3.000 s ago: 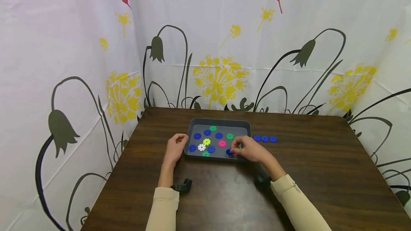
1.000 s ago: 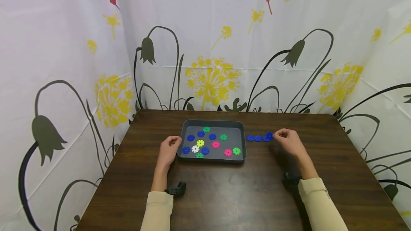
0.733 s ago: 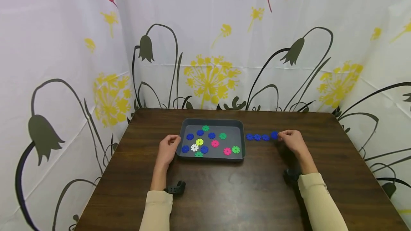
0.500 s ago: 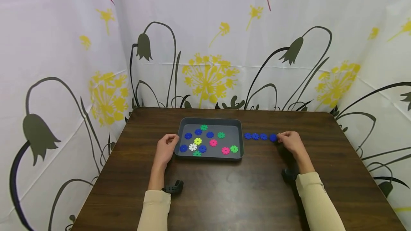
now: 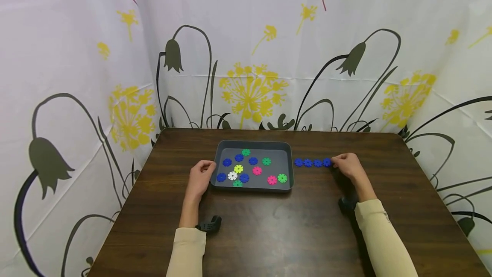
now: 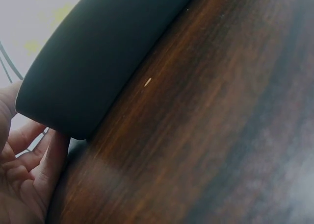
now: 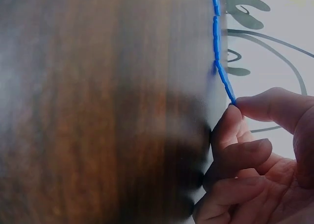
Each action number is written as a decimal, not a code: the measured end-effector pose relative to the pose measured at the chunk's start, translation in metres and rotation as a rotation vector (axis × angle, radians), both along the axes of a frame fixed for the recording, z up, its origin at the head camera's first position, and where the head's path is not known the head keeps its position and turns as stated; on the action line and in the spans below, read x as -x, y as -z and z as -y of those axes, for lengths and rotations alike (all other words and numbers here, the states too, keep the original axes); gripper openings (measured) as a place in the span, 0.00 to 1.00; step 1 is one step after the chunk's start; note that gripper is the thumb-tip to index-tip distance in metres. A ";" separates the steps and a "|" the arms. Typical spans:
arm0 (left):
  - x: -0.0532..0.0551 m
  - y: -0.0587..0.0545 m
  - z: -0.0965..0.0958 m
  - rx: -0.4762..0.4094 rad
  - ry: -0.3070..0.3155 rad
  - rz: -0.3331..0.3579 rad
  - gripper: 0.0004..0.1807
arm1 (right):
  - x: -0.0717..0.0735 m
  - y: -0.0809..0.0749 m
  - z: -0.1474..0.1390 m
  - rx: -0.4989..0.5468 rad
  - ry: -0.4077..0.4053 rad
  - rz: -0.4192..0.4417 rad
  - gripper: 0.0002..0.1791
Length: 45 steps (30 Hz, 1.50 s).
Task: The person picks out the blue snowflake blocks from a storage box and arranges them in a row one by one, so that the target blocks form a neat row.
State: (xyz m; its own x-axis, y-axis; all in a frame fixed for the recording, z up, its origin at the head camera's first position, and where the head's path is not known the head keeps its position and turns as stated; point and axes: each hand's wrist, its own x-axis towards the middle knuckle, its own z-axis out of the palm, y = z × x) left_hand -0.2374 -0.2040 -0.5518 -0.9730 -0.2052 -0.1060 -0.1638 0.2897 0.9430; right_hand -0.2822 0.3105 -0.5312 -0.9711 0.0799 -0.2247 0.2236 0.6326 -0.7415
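My left hand (image 5: 199, 178) grips the left end of the dark grey tray (image 5: 251, 189); the left wrist view has the thumb at the rim and fingers under the tray wall (image 6: 93, 52). Out to the right, my right hand (image 5: 349, 166) pinches a blue notched disc (image 5: 326, 162) between thumb and forefinger. That disc is at the right end of a row of three like blue discs (image 5: 308, 163). In the right wrist view the pinched disc (image 7: 225, 83) tilts, its held edge raised, its other edge at the neighbouring disc (image 7: 216, 37).
Inside the tray lie several blue discs (image 5: 253, 161) and green discs (image 5: 266, 161), two pink discs (image 5: 256, 170), a yellow disc (image 5: 238, 169) and a white disc (image 5: 232, 176). A brown wooden table (image 5: 269, 234) bears everything. Behind it hangs a flower-patterned curtain (image 5: 246, 33).
My right hand has carried a blue disc from the tray's front right corner to the row's right end, passing over the third disc, then settling beside it. My left hand stays at the tray.
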 end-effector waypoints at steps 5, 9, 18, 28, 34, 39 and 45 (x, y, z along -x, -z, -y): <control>0.000 -0.001 0.001 -0.004 0.000 0.000 0.19 | 0.001 -0.003 0.003 -0.021 -0.004 0.010 0.22; 0.001 -0.001 0.000 -0.007 -0.008 0.000 0.19 | 0.000 -0.004 0.004 -0.027 -0.002 0.009 0.23; 0.000 -0.001 0.001 -0.010 -0.022 0.011 0.20 | 0.002 -0.006 0.003 0.039 -0.003 0.021 0.25; 0.000 -0.004 0.000 -0.013 -0.017 0.002 0.21 | 0.002 -0.009 -0.001 0.082 -0.012 0.016 0.24; 0.000 -0.003 -0.001 -0.001 -0.015 -0.005 0.20 | -0.002 -0.008 0.001 0.082 -0.010 -0.014 0.23; -0.001 -0.001 -0.001 -0.004 -0.012 -0.009 0.19 | -0.006 -0.013 0.013 0.082 -0.031 -0.066 0.23; -0.001 -0.001 0.000 0.002 -0.014 -0.012 0.19 | -0.010 -0.026 0.043 0.037 -0.094 -0.152 0.23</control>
